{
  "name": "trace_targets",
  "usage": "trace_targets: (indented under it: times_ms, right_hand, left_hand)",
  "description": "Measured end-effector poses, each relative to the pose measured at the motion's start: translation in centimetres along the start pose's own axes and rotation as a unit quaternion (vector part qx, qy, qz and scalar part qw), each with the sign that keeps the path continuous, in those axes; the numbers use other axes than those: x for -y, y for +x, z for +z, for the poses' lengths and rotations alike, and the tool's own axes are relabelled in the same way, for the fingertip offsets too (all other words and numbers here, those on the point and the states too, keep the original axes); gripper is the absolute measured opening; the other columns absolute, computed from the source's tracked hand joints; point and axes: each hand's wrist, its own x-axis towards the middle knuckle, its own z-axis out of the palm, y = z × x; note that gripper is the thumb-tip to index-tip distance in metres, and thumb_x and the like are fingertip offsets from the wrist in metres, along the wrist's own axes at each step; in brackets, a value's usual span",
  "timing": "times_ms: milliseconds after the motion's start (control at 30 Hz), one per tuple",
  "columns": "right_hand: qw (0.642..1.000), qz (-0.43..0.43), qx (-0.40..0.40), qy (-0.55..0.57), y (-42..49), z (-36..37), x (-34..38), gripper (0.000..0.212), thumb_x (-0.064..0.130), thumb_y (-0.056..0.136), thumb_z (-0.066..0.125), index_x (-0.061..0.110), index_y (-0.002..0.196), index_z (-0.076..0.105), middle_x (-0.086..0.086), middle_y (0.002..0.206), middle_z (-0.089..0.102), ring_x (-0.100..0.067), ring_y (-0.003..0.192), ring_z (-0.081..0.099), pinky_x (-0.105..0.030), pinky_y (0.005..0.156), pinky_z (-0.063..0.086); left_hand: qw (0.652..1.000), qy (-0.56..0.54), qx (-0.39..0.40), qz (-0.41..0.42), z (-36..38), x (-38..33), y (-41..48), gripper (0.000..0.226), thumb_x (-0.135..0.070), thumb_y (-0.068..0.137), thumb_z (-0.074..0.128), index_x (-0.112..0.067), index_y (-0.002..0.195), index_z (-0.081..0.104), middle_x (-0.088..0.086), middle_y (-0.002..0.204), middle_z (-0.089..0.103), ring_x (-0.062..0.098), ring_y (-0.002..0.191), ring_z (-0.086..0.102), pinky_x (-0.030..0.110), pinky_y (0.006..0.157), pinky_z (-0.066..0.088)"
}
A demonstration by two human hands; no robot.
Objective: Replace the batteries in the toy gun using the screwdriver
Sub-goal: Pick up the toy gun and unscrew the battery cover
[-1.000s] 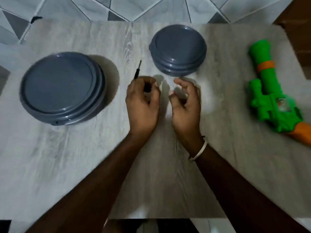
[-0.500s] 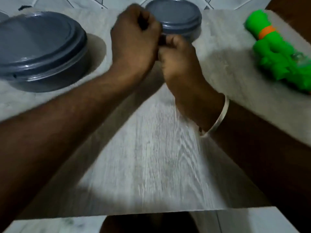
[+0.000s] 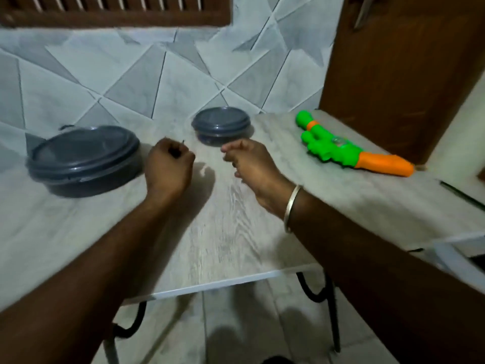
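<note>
- So, what changed in the last half second?
- Hands split. They were bunched together by the small grey lidded container point(image 3: 221, 124). Now the left hand point(image 3: 169, 166) and right hand point(image 3: 246, 161) sit apart over the table point(image 3: 236, 232). View also tipped up, so more wall shows.
- Screwdriver?
- Screwdriver point(image 3: 175, 151) stays in the left hand, fist curled round the dark handle, tip poking out the far side. Right hand has fingers loosely curled, nothing visible in it.
- Meaning for the task?
- Tool looks ready. Toy gun point(image 3: 341, 151) is untouched and hasn't moved, so the battery cover isn't started. My guess is the right hand goes for the gun next.
- Where's the gun, and which way does it point?
- Right side of the table, well apart from both hands, lying flat on its side. Long axis runs diagonally: green muzzle end toward the far wall and a bit left, orange end toward the near right edge. Can't see a battery cover from here.
- Anything else?
- Large grey lidded container point(image 3: 84, 158) left of the left hand, and a metal bangle point(image 3: 292, 206) on the right wrist.
</note>
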Motion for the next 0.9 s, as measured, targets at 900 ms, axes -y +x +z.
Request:
trace_targets:
  times_ms: [900]
  right_hand:
    - [0.947, 0.104, -0.214, -0.215, 1.7, -29.2, -8.2, 0.057, 0.057, 0.081, 0.054, 0.027, 0.129, 0.058, -0.008, 0.135, 0.055, -0.035, 0.126, 0.046, -0.05, 0.107, 0.038]
  left_hand:
    - [0.94, -0.184, 0.221, -0.183, 27.5, -6.8, -1.5, 0.078, -0.067, 0.044, 0.075, -0.002, 0.086, 0.067, 0.024, 0.081, 0.073, 0.041, 0.071, 0.074, 0.056, 0.072, 0.062]
